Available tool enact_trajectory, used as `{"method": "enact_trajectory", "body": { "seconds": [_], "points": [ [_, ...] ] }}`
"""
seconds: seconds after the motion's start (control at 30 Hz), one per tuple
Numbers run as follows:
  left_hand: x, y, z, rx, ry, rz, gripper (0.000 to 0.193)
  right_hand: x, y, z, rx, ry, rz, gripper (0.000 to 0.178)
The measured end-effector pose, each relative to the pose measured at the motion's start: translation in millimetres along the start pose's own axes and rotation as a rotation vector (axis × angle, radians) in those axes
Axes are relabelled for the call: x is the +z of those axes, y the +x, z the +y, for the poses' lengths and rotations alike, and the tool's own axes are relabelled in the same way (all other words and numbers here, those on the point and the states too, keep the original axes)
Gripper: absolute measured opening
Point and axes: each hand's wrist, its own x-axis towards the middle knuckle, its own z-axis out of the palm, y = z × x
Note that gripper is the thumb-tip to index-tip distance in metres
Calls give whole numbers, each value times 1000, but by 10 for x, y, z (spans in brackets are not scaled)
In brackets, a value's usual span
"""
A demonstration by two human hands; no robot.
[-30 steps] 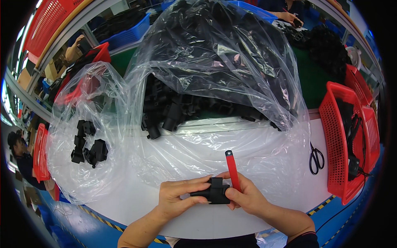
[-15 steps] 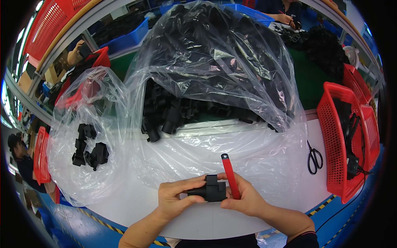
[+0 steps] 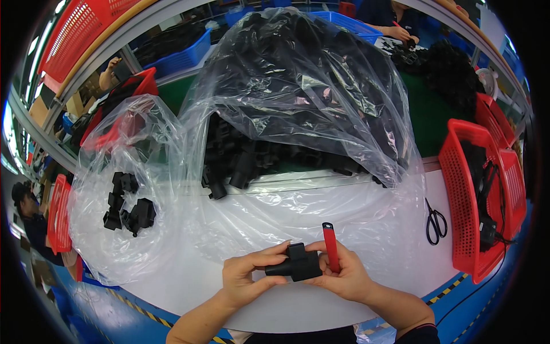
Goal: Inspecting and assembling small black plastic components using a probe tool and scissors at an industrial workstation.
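Observation:
A black plastic part [image 3: 301, 265], a rounded tube joined to a boxy body, is held between both hands above the near table edge. My left hand [image 3: 243, 275] pinches its tube end between thumb and fingers. The boxy end rests against the fingertips of my right hand [image 3: 346, 275]. Upright in that same hand is a slim red tool [image 3: 330, 249] with a dark, holed top end; its lower end is hidden by the fingers. Several similar black parts [image 3: 240, 169] spill from a large clear plastic bag [image 3: 275, 103] straight ahead.
On the left, a clear bag [image 3: 109, 252] lies under several black parts [image 3: 140, 215]. Black scissors [image 3: 435, 223] lie at the right, beside a red basket [image 3: 458, 200] holding dark parts and cables. A metal rail crosses behind the near table; other people work beyond it and at far left.
The black part has turned slightly and shifted a little right in my fingers. The red tool has moved right and down with my right hand. The view has shifted slightly.

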Motion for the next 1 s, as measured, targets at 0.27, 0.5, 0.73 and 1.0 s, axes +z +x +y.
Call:
{"method": "enact_trajectory", "body": {
  "seconds": [0.27, 0.5, 0.73, 1.0],
  "points": [
    [-4, -12, -4, -30, 22, 30, 29, 6, 6, 50, 0, 5, -3, 51],
    [-3, -20, -21, -35, -2, 39, 26, 0, 14, -73, 37, -39, -33, 52],
    [5, 27, 2, 69, 117, -14, 29, -65, 18, 38, -49, 178, -85, 49],
    [96, 72, 167, -112, -252, 160, 34, -46, 52, 218, -454, -93, 25, 28]
  ]
}}
